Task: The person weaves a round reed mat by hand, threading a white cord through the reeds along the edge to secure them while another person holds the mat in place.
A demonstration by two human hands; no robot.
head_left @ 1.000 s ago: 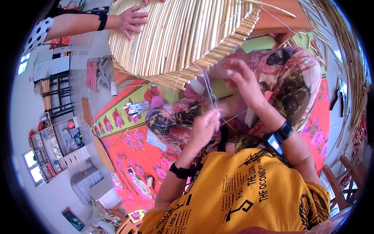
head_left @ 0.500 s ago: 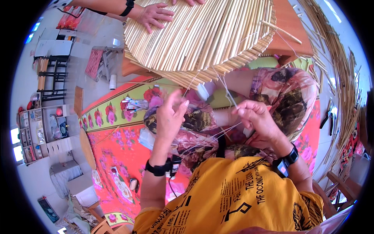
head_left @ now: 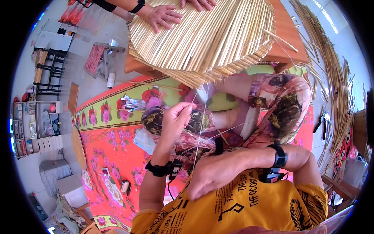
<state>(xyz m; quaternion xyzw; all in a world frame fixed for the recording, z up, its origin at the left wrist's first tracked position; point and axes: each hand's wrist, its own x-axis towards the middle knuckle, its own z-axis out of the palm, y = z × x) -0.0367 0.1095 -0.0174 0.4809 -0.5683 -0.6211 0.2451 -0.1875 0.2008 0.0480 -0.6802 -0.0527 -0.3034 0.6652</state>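
Note:
A round mat of pale reed stalks lies on a low orange-brown table, layered along its near edge. White thread runs taut from that edge down to my right hand, which is closed on it close against the yellow shirt; its fingertips are partly hidden. Just below the mat's edge, my left hand pinches a thinner strand leading up to the stalks. Another person's hand rests flat on the mat at the far left, and their second hand lies beside it.
The orange-brown table stands on a red floral floor cloth. Bundles of long reeds lie along the right, with black-handled pliers near them. At left are a pink-topped stool and a white spool.
My right hand has swung left and back toward my body, drawing the thread tight. My left fingers have closed into a pinch and moved slightly right and down.

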